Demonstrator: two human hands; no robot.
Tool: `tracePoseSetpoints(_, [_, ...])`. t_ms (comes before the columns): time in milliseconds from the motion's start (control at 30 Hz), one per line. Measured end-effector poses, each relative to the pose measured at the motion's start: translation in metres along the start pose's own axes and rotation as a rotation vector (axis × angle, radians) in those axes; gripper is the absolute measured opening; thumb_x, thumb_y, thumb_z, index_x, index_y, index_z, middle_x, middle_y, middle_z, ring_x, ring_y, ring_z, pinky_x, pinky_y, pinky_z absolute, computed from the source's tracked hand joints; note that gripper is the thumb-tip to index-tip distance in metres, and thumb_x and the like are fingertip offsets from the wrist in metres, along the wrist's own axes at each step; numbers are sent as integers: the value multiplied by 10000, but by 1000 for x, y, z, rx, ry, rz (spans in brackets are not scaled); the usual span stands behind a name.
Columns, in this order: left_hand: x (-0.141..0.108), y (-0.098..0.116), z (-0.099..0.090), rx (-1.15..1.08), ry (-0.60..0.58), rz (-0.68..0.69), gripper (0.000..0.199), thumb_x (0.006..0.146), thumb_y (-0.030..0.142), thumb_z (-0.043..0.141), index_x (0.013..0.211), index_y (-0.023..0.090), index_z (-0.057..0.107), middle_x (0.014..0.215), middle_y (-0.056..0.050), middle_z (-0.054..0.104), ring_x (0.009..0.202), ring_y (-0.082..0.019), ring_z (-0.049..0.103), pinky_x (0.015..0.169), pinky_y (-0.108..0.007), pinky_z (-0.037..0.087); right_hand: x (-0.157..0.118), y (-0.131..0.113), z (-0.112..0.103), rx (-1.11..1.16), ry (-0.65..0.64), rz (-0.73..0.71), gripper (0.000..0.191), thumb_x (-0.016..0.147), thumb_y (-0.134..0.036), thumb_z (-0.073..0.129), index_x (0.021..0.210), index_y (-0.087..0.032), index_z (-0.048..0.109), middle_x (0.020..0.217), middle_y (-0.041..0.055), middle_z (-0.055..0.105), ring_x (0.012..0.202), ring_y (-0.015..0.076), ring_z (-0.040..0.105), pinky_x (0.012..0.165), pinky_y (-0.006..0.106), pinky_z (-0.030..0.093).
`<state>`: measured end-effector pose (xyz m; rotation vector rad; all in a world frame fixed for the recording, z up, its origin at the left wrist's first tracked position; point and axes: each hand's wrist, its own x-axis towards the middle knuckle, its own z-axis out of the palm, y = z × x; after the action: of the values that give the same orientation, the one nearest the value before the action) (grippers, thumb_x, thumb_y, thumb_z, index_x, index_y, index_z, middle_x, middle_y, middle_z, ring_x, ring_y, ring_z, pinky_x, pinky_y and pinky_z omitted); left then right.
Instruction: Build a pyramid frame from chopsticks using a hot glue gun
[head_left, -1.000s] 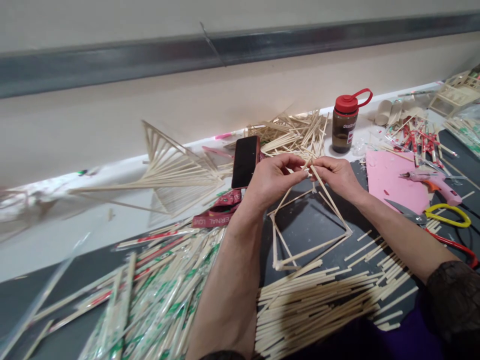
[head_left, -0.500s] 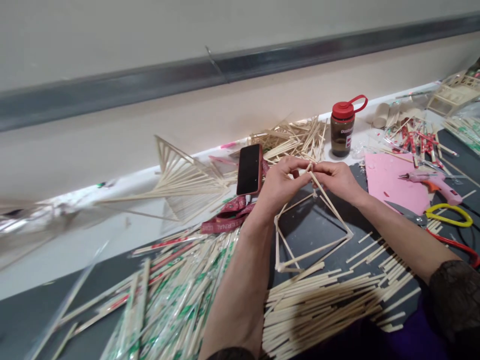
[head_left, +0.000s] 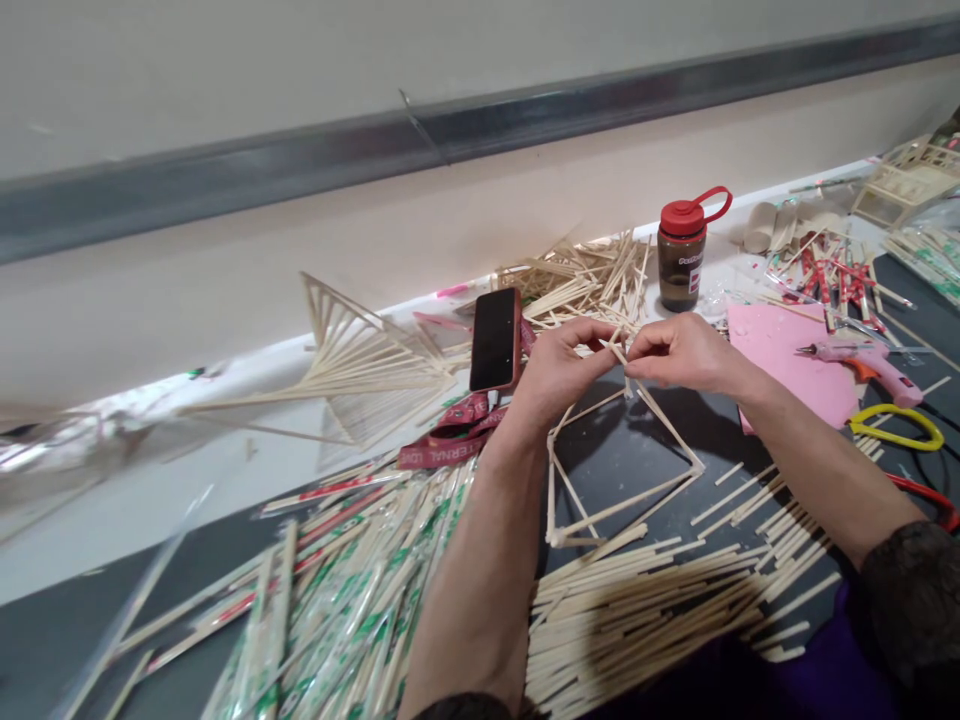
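Note:
A frame of thin wooden sticks (head_left: 630,503), joined at its corners, stands on the dark tabletop between my forearms. My left hand (head_left: 559,368) is closed in a pinch on its far upper corner, where short stick ends poke out above the fingertips. Right beside it, my right hand (head_left: 679,352) pinches at the same corner with thumb and fingers pressed together. Fingers partly hide the joint, so its details are unclear. Many loose wooden sticks (head_left: 645,610) lie in front of the frame, close to my body.
Plastic-wrapped chopsticks (head_left: 360,580) cover the left. Behind are a phone (head_left: 495,340), a red lanyard (head_left: 442,445), a fan-shaped stick model (head_left: 360,360) and a bottle (head_left: 681,262). On the right lie a pink sheet (head_left: 772,350), a glue gun (head_left: 862,362) and scissors (head_left: 907,425).
My right hand has shifted slightly, its fingers now lower and more bunched at the corner. The stick frame and my left hand stay nearly in place.

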<state>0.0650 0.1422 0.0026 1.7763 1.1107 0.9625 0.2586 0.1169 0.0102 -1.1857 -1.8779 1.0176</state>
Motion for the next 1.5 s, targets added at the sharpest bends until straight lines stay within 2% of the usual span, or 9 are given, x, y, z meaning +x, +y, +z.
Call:
tracePoseSetpoints(233, [1, -1, 3, -85, -10, -43, 372, 636, 413, 854, 893, 154, 780, 954, -81, 788, 888, -208, 694, 756, -270, 537, 0, -2, 7, -18, -1, -21, 142, 774, -226, 624, 641, -175, 626, 571, -47, 561, 559, 78, 489, 562, 247, 327])
tracePoseSetpoints(500, [0, -3, 0, -12, 0, -31, 211, 726, 355, 760, 815, 165, 779, 829, -43, 763, 789, -171, 658, 767, -273, 507, 2, 6, -7, 130, -87, 84, 273, 772, -392, 672, 608, -177, 635, 548, -33, 599, 462, 77, 538, 476, 220, 352])
tracePoseSetpoints(567, [0, -3, 0, -22, 6, -31, 204, 729, 355, 765, 807, 167, 780, 800, -32, 750, 755, -158, 640, 745, -268, 500, 5, 16, -9, 194, -55, 130, 333, 768, -461, 686, 616, -170, 634, 567, -12, 626, 445, 79, 535, 449, 220, 328])
tracePoseSetpoints(667, [-1, -4, 1, -39, 5, -36, 210, 729, 366, 776, 809, 172, 781, 804, -30, 746, 752, -155, 633, 729, -266, 498, 11, 33, -1, 244, 74, 159, 253, 707, -402, 744, 722, -160, 675, 645, -8, 655, 481, 81, 550, 464, 220, 359])
tracePoseSetpoints(767, [0, -5, 1, -55, 3, -40, 219, 720, 370, 777, 811, 171, 780, 807, -31, 748, 757, -156, 636, 709, -254, 492, 14, 43, 14, 299, 115, 115, 293, 666, -345, 774, 885, -162, 712, 762, -7, 692, 557, 87, 572, 508, 221, 408])
tracePoseSetpoints(900, [0, -5, 0, -67, -5, -30, 236, 718, 378, 776, 813, 163, 780, 799, -34, 754, 750, -157, 644, 703, -250, 491, 14, 42, 28, 321, 62, 70, 212, 730, -354, 722, 805, -162, 673, 657, -29, 648, 545, 84, 537, 512, 214, 400])
tracePoseSetpoints(1133, [-3, 1, -6, -27, 13, 6, 202, 733, 341, 758, 815, 158, 788, 831, -39, 772, 796, -171, 678, 720, -246, 505, 13, 36, 26, 257, 99, 60, 150, 775, -325, 703, 809, -182, 674, 685, -10, 645, 629, 128, 614, 518, 225, 437])
tracePoseSetpoints(1333, [-2, -1, -11, -59, -53, 19, 223, 685, 307, 806, 843, 150, 789, 850, -44, 773, 819, -185, 691, 772, -274, 522, 13, 35, 26, 128, 119, -39, 163, 844, -330, 665, 808, -173, 691, 669, -13, 631, 594, 105, 533, 559, 239, 407])
tracePoseSetpoints(1500, [0, -5, -11, -112, -85, 16, 262, 649, 287, 843, 856, 145, 771, 807, -37, 748, 751, -165, 672, 721, -274, 515, 14, 37, 26, 60, 131, -156, 162, 850, -298, 624, 800, -165, 703, 708, 1, 646, 693, 129, 560, 637, 261, 412])
